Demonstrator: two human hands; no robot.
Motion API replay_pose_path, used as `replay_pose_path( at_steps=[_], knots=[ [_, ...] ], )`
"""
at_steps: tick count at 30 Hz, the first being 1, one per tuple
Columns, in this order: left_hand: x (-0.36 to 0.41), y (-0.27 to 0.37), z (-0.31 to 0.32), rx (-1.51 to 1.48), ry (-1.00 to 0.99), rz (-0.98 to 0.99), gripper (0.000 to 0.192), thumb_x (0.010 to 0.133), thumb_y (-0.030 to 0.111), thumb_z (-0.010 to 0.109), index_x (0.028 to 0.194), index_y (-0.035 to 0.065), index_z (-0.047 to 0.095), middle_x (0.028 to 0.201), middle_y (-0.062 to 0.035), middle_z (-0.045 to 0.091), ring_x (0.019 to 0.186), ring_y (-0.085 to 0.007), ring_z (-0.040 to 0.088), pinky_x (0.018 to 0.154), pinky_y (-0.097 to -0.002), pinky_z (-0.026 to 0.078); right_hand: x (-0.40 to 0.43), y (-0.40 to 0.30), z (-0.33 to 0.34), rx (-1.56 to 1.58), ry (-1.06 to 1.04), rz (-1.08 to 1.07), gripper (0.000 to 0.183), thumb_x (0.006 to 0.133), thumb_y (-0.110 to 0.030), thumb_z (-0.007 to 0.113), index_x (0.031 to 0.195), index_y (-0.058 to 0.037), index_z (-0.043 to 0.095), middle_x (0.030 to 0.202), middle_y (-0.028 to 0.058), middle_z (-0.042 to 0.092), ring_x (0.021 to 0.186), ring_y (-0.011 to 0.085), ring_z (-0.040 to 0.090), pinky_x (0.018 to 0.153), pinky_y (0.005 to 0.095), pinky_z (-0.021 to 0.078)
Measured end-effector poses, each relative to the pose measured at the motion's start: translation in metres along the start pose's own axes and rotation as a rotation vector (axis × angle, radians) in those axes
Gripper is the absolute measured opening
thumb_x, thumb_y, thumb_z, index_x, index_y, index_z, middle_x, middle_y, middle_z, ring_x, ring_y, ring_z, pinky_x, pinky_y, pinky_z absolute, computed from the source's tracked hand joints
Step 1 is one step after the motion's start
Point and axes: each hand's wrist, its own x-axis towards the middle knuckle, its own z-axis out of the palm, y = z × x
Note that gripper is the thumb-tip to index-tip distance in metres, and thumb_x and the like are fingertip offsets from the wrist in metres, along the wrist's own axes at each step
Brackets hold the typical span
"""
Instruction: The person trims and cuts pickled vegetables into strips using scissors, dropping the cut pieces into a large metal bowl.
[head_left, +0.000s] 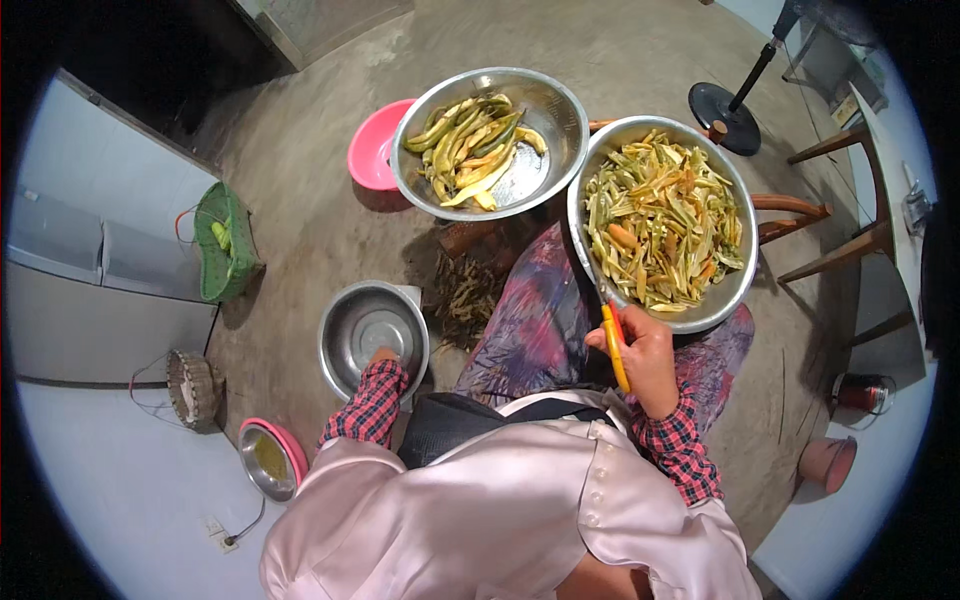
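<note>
My right hand (646, 352) grips a yellow-and-red-handled cutting tool (615, 346), its tip by the near rim of a large steel basin (750, 262). Yellow-green vegetable strips (660, 217), some orange, fill much of this basin, which sits over my lap. My left hand (384, 354) reaches into a smaller steel basin (328, 352) on my left; only part of the hand shows, so its fingers cannot be made out. Beyond my knees, another large steel basin (559, 165) holds long, whole yellow-green vegetables (469, 150).
A pink basin (367, 150) stands partly behind the far steel basin. Dark dried stems (465, 296) lie between my leg and the small basin. Left are a green basket (225, 251) and a woven basket (193, 386). A fan base (724, 120) and wooden chair legs (862, 202) stand right.
</note>
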Motion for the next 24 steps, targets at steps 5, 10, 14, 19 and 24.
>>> replay_pose_path(
  at_steps=[5, 10, 14, 19, 24],
  knots=[
    [0.0, 0.004, 0.0, 0.006, -0.001, 0.009, 0.025, 0.085, 0.025, 0.067, 0.106, 0.011, 0.069, 0.108, -0.0132, 0.068, 0.102, -0.0314, 0.063, 0.095, -0.0432, 0.048, 0.0, 0.014, -0.002, -0.178, 0.009, -0.07, 0.026, 0.077, -0.012, 0.079, 0.081, 0.0051, 0.061, 0.063, 0.005, 0.059, 0.062, 0.0074, 0.055, 0.056, 0.0249, 0.044],
    [0.001, 0.007, -0.002, 0.015, -0.004, 0.016, 0.025, 0.085, 0.025, 0.067, 0.105, 0.0112, 0.07, 0.109, -0.0131, 0.068, 0.103, -0.0312, 0.062, 0.095, -0.0432, 0.048, -0.001, 0.019, -0.002, -0.202, 0.084, -0.09, 0.031, 0.073, -0.016, 0.083, 0.076, 0.0046, 0.06, 0.059, 0.0083, 0.053, 0.055, 0.0123, 0.044, 0.051, 0.0297, 0.0405],
    [0.0, 0.009, -0.004, 0.02, 0.005, 0.021, 0.025, 0.085, 0.025, 0.067, 0.105, 0.0113, 0.07, 0.109, -0.013, 0.068, 0.104, -0.0311, 0.062, 0.096, -0.0432, 0.047, -0.001, 0.015, -0.004, -0.243, 0.088, -0.126, 0.033, 0.072, -0.019, 0.084, 0.074, 0.0038, 0.061, 0.059, 0.0131, 0.054, 0.052, 0.0183, 0.044, 0.051, 0.0331, 0.0421],
    [0.002, 0.011, -0.004, 0.025, 0.001, 0.031, 0.025, 0.085, 0.025, 0.067, 0.105, 0.0114, 0.07, 0.11, -0.0129, 0.067, 0.104, -0.0309, 0.062, 0.096, -0.0432, 0.047, -0.003, 0.016, -0.006, -0.234, 0.093, -0.092, 0.034, 0.072, -0.022, 0.084, 0.075, 0.0033, 0.061, 0.059, 0.0134, 0.053, 0.051, 0.0187, 0.044, 0.051, 0.0335, 0.0417],
    [0.003, 0.013, -0.004, 0.029, 0.007, 0.037, 0.025, 0.085, 0.025, 0.067, 0.105, 0.0115, 0.07, 0.11, -0.0127, 0.067, 0.105, -0.0307, 0.062, 0.097, -0.0432, 0.047, -0.004, 0.015, -0.005, -0.207, 0.089, -0.091, 0.033, 0.074, -0.018, 0.084, 0.076, 0.0045, 0.059, 0.06, 0.0031, 0.048, 0.058, 0.0088, 0.04, 0.052, 0.0278, 0.0376]
  ],
)
